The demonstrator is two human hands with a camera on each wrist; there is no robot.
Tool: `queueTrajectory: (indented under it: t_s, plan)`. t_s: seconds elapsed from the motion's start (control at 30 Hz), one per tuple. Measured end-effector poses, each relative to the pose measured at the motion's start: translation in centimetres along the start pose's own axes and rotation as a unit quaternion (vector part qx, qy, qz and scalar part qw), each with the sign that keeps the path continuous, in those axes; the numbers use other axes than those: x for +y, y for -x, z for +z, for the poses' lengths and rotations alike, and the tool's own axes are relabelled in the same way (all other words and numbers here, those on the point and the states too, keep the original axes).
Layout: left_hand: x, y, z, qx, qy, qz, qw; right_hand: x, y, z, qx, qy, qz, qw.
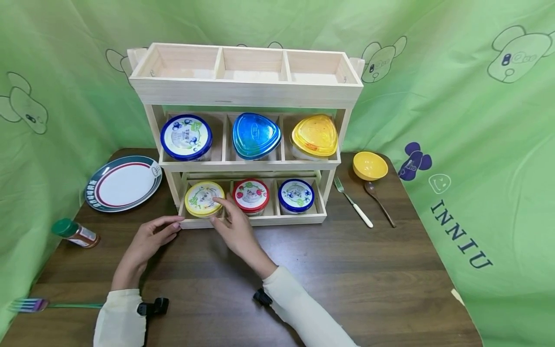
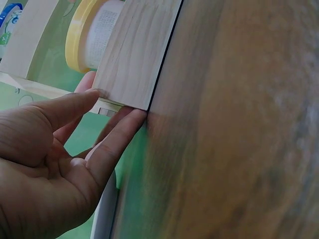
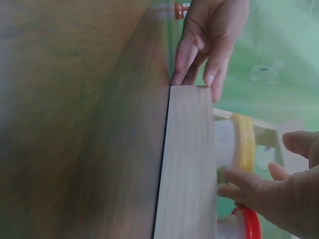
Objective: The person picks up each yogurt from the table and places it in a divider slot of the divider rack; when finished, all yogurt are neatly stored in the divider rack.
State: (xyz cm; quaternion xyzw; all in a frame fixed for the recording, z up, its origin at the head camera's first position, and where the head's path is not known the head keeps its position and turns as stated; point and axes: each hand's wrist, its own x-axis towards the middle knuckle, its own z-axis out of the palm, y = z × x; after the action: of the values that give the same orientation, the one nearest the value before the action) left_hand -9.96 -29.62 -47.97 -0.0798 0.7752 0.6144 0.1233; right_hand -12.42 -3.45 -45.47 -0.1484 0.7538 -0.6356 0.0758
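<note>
A jar with a yellow lid (image 1: 204, 198) stands in the left compartment of the wooden rack's bottom tier (image 1: 277, 220). My right hand (image 1: 237, 232) is beside this jar, fingers apart, one fingertip over the lid's right edge and the thumb lower, near the tier's front board. The right wrist view does not show these fingers closed round the jar. At the tier's left front corner, my left hand (image 2: 60, 144) holds the board's end between thumb and fingers. A red-lidded jar (image 1: 251, 195) and a blue-lidded jar (image 1: 297, 195) fill the other two bottom compartments.
The middle tier holds blueberry (image 1: 186, 137), blue-lidded (image 1: 256, 136) and yellow-lidded (image 1: 315, 136) containers. Left are a plate (image 1: 127, 184), a spice bottle (image 1: 75, 233) and a rainbow fork (image 1: 30, 305). Right are a white-handled fork (image 1: 353, 202), a spoon (image 1: 379, 205) and a yellow bowl (image 1: 370, 166).
</note>
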Motion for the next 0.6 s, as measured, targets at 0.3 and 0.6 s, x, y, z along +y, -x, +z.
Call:
queueTrajectory:
  t_s: [0.3, 0.6]
  plan:
    - [0.2, -0.1, 0.1, -0.007, -0.005, 0.000, 1.0000, 0.1, 4.9, -7.0, -0.020, -0.047, -0.047, 0.9976]
    - [0.4, 1.1, -1.2, -0.024, -0.047, 0.004, 0.9986, -0.1, 8.0, -18.6, 0.117, -0.053, -0.060, 0.9899]
